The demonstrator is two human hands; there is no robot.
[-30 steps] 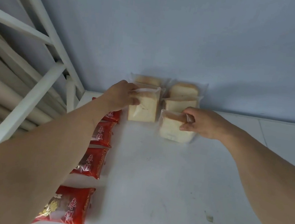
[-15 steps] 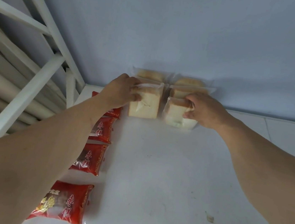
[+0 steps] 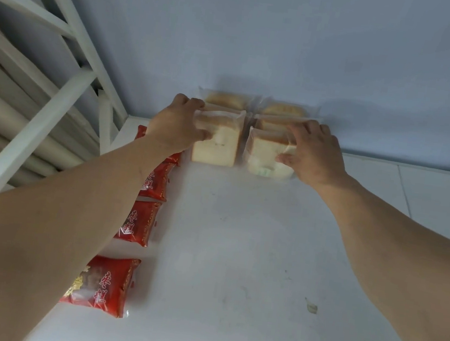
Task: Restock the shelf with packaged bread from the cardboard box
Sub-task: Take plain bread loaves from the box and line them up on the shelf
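- White shelf board (image 3: 236,256) under a pale blue-grey back wall (image 3: 291,36); white metal frame bars (image 3: 66,23) slanting along the left edge.
- At the far edge against the wall, two columns of packaged bread in clear wrap, side by side and touching.
- Left column: front bread pack (image 3: 217,144) standing upright, another pack (image 3: 225,99) close behind it at the wall.
- Right column: front right bread pack (image 3: 265,152) tilted a little, with two more packs (image 3: 282,110) stacked back toward the wall.
- Left hand (image 3: 177,124) reaching in from the left, grasping the left front pack: fingers curled over its top left corner, thumb pressed on its front face.
- Right hand (image 3: 315,150) grasping the front right pack: fingers hooked over its top, thumb against its right side.
- Both forearms stretched in from the near corners of the board.
- Along the left edge, a row of red snack packets (image 3: 107,286) with printed characters, running from near corner toward the far left corner, partly hidden under the left forearm; farthest packet just beside the left bread column.
- Small yellowish smudge (image 3: 311,307) on the board toward the near right.
- Seam (image 3: 403,189) visible in the board at the far right, beyond the right hand.
- Cardboard box out of view.
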